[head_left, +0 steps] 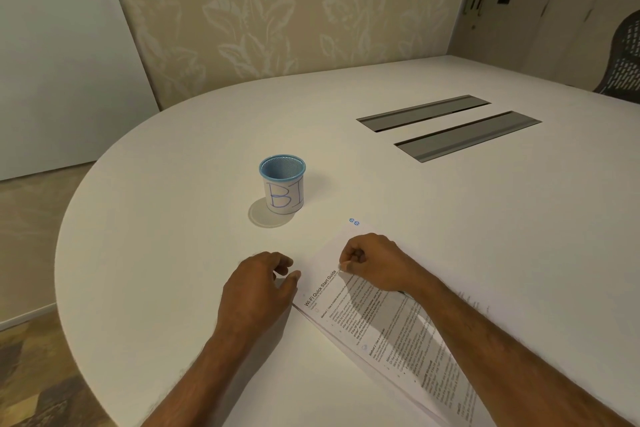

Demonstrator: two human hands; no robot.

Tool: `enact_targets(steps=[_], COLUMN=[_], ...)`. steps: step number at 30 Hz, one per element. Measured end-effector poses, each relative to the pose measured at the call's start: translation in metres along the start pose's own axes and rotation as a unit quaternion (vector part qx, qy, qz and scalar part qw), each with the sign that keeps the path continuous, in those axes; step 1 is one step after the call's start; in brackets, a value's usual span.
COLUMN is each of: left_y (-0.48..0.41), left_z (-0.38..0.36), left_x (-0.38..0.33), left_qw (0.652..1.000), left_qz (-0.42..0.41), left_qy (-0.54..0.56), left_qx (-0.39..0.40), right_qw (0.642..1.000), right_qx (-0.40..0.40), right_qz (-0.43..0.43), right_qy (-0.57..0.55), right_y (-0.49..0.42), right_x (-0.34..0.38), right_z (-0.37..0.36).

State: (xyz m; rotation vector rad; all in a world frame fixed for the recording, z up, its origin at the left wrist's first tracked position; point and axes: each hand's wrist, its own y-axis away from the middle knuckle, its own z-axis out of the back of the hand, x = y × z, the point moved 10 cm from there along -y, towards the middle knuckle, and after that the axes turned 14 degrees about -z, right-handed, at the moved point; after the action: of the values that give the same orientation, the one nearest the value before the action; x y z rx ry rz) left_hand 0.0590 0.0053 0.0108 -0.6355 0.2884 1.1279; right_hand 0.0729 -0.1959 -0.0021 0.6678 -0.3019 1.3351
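A thin stack of printed sheets (388, 319), headed "Wi-Fi Quick Start Guide", lies slanted on the white table (180, 184) in front of me. My right hand (374, 260) rests on the upper part of the stack. Its fingers are curled, and thumb and forefinger pinch at the top sheet beside the heading; whether something small sits between them is too small to tell. My left hand (259, 284) lies on the table at the stack's left edge, fingers loosely curled, its thumb tip touching the paper. A blue mesh cup (282, 184) wrapped in a paper label marked "BI" stands upright beyond both hands.
Two grey recessed cable hatches (450, 126) are set into the table at the far right. The rounded table edge runs along the left, with wood-pattern floor (31, 357) below. A black mesh chair back (623, 55) stands at the far right, and a patterned wall rises behind.
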Motion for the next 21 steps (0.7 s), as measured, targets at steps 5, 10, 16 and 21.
enact_targets(steps=[5, 10, 16, 21], left_y=[-0.001, -0.001, 0.000, 0.000], left_z=[-0.002, -0.002, -0.001, 0.001], left_x=[-0.002, -0.001, 0.001, 0.003], left_qw=[1.000, 1.000, 1.000, 1.000], left_qz=[-0.002, 0.000, 0.001, 0.003], left_qy=[0.001, 0.002, 0.003, 0.003], left_qx=[0.003, 0.003, 0.003, -0.002], right_qw=[0.998, 0.997, 0.984, 0.989], right_qx=[-0.019, -0.011, 0.000, -0.016], right_qz=[0.024, 0.017, 0.040, 0.045], right_qy=[0.058, 0.080, 0.171, 0.140], right_y=[-0.002, -0.005, -0.003, 0.000], right_x=[0.010, 0.015, 0.022, 0.020], right_z=[-0.006, -0.010, -0.018, -0.009])
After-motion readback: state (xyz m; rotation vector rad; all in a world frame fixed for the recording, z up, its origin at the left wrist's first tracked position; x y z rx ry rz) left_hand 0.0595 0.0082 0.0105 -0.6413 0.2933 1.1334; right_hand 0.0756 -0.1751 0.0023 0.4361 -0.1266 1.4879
